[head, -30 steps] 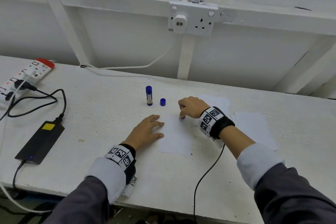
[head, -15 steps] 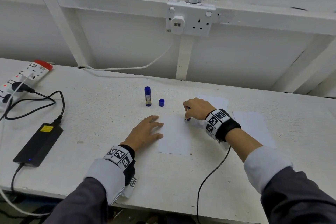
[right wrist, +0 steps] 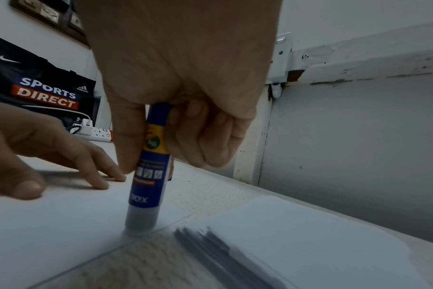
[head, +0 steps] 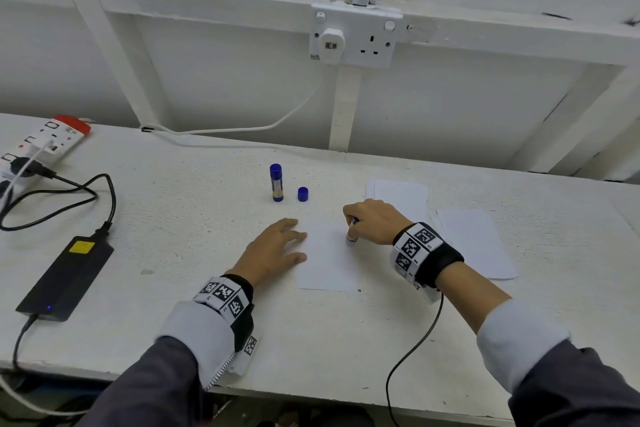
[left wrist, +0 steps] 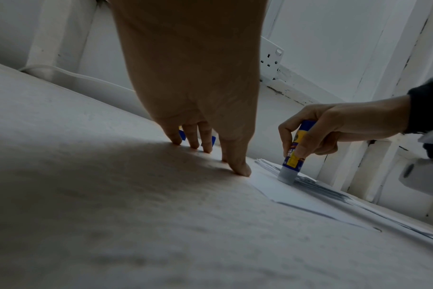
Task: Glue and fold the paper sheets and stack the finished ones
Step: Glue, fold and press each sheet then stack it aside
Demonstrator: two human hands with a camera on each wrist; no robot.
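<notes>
At a white workbench [head: 173, 218], a person's right hand [head: 375, 222] pinches an uncapped glue stick [right wrist: 147, 176] upright, its tip pressed to the right edge of a white paper sheet [head: 325, 263], while the left hand [head: 273, 250], fingers spread flat, pins the sheet's left edge. A second, capped glue stick [head: 276, 183] and a loose blue cap [head: 302, 194] stand just beyond; two paper stacks [head: 474, 243] lie to the right.
</notes>
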